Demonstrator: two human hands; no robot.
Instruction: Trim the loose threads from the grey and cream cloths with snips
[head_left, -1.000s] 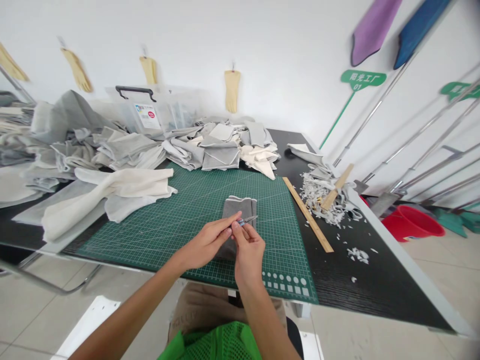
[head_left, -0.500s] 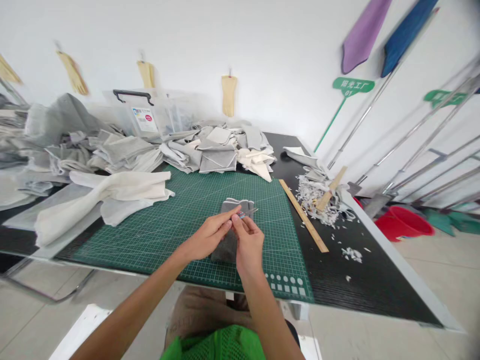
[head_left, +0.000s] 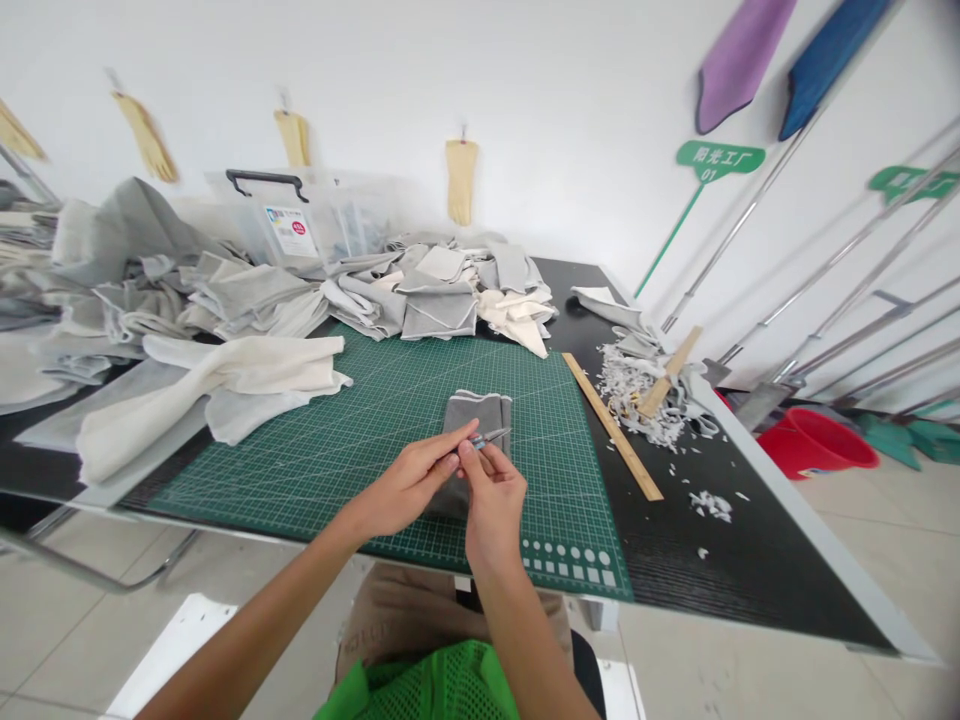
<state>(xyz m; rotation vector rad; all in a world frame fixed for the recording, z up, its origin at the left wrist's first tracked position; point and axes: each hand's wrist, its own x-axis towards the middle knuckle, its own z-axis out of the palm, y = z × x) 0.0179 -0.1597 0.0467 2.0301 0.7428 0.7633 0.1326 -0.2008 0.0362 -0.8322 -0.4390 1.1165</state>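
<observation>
Both hands meet over the front half of the green cutting mat [head_left: 300,470]. Between their fingertips is a small pair of pointed metal snips [head_left: 495,435], tip toward the right; its handle end is mostly covered by fingers. My left hand [head_left: 416,480] is closed at the handle end, thumb and fingers pressed together. My right hand [head_left: 495,500] pinches the snips from the near side. Under the hands lies a folded dark grey cloth [head_left: 480,408] with a white edge at its far end, flat on the mat and partly hidden.
A wooden ruler [head_left: 611,425] lies along the mat's right edge. Beyond it is a heap of cloth scraps [head_left: 637,400] with another wooden strip [head_left: 671,372]. Grey and white cloths [head_left: 439,300] are piled behind, near a clear lidded box [head_left: 255,220]. White cloth [head_left: 225,375] overlaps the mat's left side.
My hands stay together over the grey cloth, with fingers shifted slightly on the snips. The snips' metal tip shows more plainly now. The whole view has shifted slightly.
</observation>
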